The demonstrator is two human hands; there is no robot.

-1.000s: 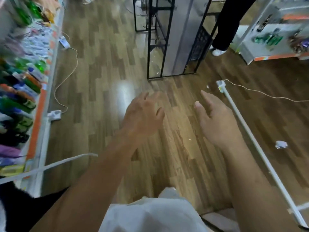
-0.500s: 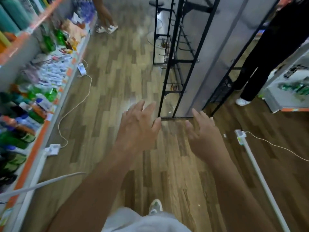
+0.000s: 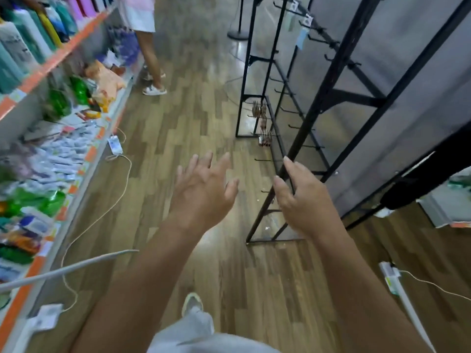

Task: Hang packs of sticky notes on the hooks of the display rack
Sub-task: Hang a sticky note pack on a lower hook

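A black metal display rack [image 3: 328, 93] with grey panels stands to my right, its rows of black hooks [image 3: 295, 127] mostly bare. A few small packs [image 3: 263, 123] hang low at its far end; what they are is too blurred to tell. My left hand [image 3: 202, 192] is stretched out over the wooden floor with fingers spread, holding nothing. My right hand [image 3: 298, 197] is also empty, fingers relaxed, right in front of the rack's near black post. No pack of sticky notes is in either hand.
A long shop shelf [image 3: 51, 138] full of bottles and packets runs along the left. Power strips [image 3: 116, 145] and white cables lie on the floor beside it. One person [image 3: 150, 59] stands far up the aisle, another in dark trousers [image 3: 428, 179] behind the rack.
My view has lifted and moved forward along the aisle, bringing the rack closer. Both empty hands have stayed out in front; the right one now overlaps the rack's near post.
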